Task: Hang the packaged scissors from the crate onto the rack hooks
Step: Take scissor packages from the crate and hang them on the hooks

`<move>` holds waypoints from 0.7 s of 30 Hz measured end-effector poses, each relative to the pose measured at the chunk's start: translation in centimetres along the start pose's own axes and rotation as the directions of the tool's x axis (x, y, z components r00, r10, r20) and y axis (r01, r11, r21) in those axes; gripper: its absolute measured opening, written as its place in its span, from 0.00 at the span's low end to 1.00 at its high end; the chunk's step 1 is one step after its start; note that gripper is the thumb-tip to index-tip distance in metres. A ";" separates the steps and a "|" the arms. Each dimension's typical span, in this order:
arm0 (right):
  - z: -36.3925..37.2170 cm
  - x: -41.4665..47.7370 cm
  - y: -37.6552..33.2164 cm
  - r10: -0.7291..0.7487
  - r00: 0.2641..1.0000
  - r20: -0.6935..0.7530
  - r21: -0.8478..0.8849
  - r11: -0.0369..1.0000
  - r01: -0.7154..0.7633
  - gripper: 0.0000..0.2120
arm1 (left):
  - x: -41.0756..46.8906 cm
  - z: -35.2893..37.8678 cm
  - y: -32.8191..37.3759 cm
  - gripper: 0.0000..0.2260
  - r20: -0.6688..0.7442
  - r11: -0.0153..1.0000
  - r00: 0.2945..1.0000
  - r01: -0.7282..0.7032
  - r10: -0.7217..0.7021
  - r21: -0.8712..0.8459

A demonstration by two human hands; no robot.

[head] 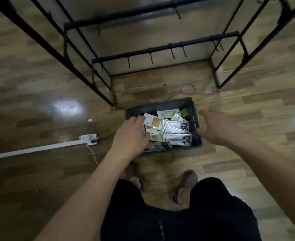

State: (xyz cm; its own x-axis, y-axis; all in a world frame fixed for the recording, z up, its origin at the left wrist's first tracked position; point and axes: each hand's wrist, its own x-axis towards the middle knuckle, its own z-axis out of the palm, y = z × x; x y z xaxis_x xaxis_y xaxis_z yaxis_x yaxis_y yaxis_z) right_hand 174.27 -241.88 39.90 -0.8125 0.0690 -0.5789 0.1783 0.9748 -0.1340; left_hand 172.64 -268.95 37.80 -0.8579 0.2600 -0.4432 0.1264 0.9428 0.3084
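A dark plastic crate stands on the floor in front of my feet, filled with several packaged scissors in white and green cards. My left hand reaches into the crate's left side, its fingers curled round an orange-and-white package. My right hand hovers over the crate's right edge with fingers spread, holding nothing. Beyond the crate stands the black metal rack, its horizontal bars carrying bare hooks.
A purple cord loops on the wooden floor between crate and rack. At the left lie a white power strip with plugs and a white cable channel. The rack's legs stand left and right of the crate.
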 end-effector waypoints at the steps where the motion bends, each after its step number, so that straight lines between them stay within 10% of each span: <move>1: 2.1 2.6 0.5 -0.020 0.999 0.025 -0.032 0.999 0.021 0.28 | 2.0 2.3 -0.9 0.26 0.008 1.000 1.000 -0.009 0.009 0.019; 21: 41.2 41.5 3.3 -0.455 0.873 0.177 -0.391 0.781 0.487 0.20 | 24.8 40.7 -13.8 0.27 0.067 0.958 0.990 -0.138 0.125 0.253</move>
State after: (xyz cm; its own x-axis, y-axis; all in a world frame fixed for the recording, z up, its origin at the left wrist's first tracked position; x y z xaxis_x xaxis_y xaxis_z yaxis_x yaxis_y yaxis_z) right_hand 163.97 -244.58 -17.69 -0.6923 -0.4209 -0.5862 -0.4732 0.8781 -0.0716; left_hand 169.84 -267.00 -11.68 -0.8002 0.3889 -0.4564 0.3651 0.9198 0.1437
